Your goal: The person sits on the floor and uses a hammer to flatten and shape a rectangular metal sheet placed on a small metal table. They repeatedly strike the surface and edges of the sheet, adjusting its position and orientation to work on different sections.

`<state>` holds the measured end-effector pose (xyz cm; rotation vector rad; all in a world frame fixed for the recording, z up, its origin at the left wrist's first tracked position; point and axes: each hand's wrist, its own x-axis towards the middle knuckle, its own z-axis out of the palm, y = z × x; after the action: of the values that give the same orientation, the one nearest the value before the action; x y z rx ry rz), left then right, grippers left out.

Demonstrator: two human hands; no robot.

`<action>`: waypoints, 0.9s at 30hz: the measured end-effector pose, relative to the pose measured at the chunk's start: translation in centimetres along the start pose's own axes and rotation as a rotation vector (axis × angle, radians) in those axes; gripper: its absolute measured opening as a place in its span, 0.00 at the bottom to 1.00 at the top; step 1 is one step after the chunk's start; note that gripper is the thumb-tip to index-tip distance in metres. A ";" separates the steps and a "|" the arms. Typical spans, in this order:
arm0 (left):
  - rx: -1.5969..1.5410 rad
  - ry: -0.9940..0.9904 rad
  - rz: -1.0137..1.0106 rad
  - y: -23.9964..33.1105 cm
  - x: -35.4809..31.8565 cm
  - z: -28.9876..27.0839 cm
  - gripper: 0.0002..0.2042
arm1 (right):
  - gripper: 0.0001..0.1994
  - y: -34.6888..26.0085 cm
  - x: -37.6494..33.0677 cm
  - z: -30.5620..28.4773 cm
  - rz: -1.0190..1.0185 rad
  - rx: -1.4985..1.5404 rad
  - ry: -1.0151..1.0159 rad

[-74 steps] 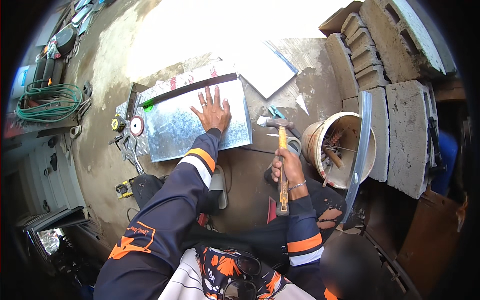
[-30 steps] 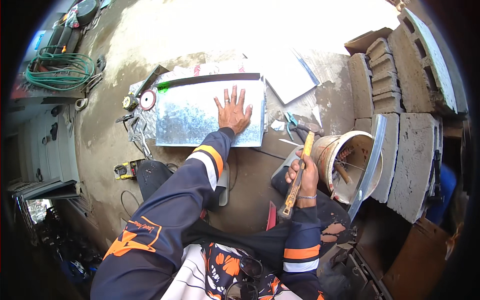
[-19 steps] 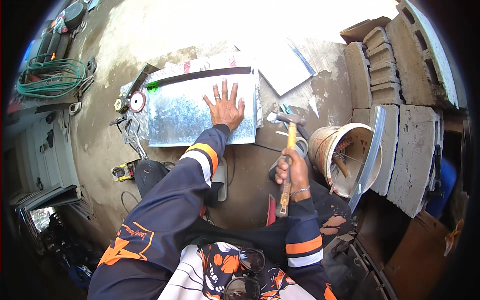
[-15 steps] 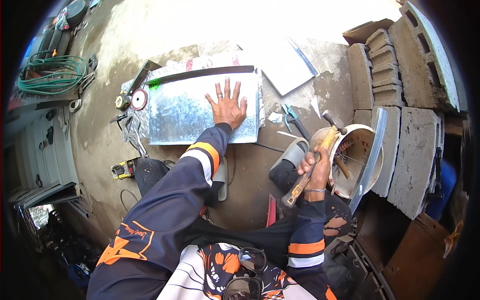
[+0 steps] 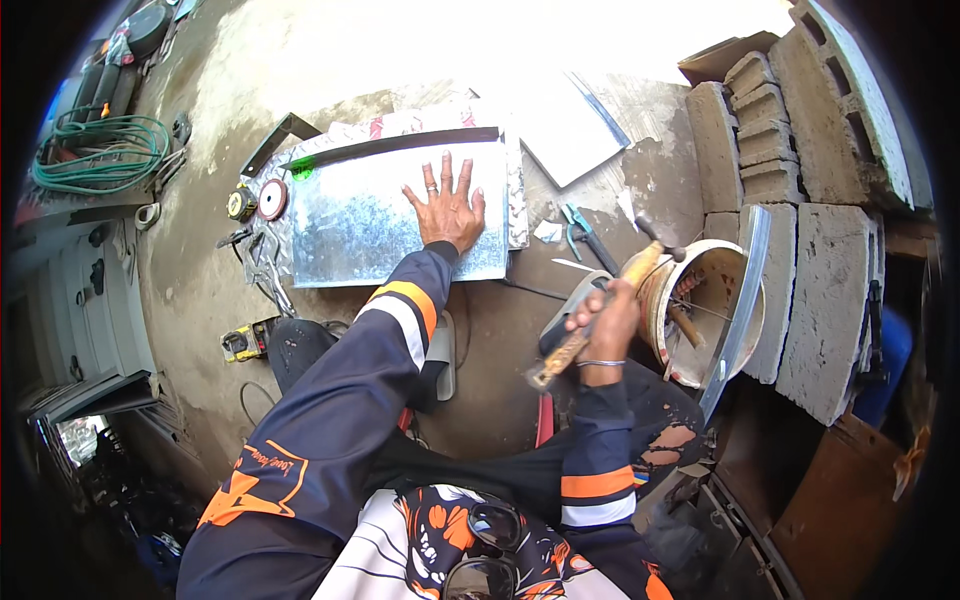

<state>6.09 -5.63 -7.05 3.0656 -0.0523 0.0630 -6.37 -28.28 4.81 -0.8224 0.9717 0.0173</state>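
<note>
My left hand (image 5: 450, 212) lies flat with its fingers spread on a shiny galvanized metal sheet (image 5: 345, 235). A dark raised strip (image 5: 400, 147) runs along the sheet's far edge, and a bright green mark (image 5: 303, 167) shows near its far left corner. My right hand (image 5: 608, 318) is closed round the wooden handle of a hammer (image 5: 565, 358). The hammer is tilted, its dark head (image 5: 660, 243) up and to the right, over the rim of a white bucket (image 5: 752, 330). The hammer and the right hand are slightly blurred.
Left of the sheet lie a tape measure (image 5: 241, 203), a round disc (image 5: 272, 199) and some metal tools (image 5: 268, 270). Green-handled pliers (image 5: 590, 238) rest to its right. Concrete blocks (image 5: 825, 300) are stacked at the right. A coiled green hose (image 5: 105, 155) lies far left.
My right hand has moved a little left with the hammer, away from the bucket. My left hand stays flat on the sheet. The whole view has shifted slightly.
</note>
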 end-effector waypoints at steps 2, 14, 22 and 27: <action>0.014 0.011 -0.017 -0.3 -0.2 -0.2 0.31 | 0.10 1.2 0.0 -0.2 0.204 -0.258 -0.087; -0.041 0.051 -0.097 -1.1 -0.2 -0.2 0.30 | 0.11 -2.5 -0.8 -2.3 0.155 -0.133 -0.219; -0.032 0.083 -0.093 -1.1 -0.2 -0.6 0.29 | 0.13 1.6 -1.1 -3.0 0.346 -0.167 -0.293; -0.023 0.067 -0.080 -0.6 -0.1 -0.7 0.29 | 0.13 2.9 -1.0 -3.3 0.410 -0.132 -0.289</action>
<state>5.97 -4.96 -6.43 3.0362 0.0729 0.1598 -10.43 -27.99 2.85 -0.7047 0.8551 0.5445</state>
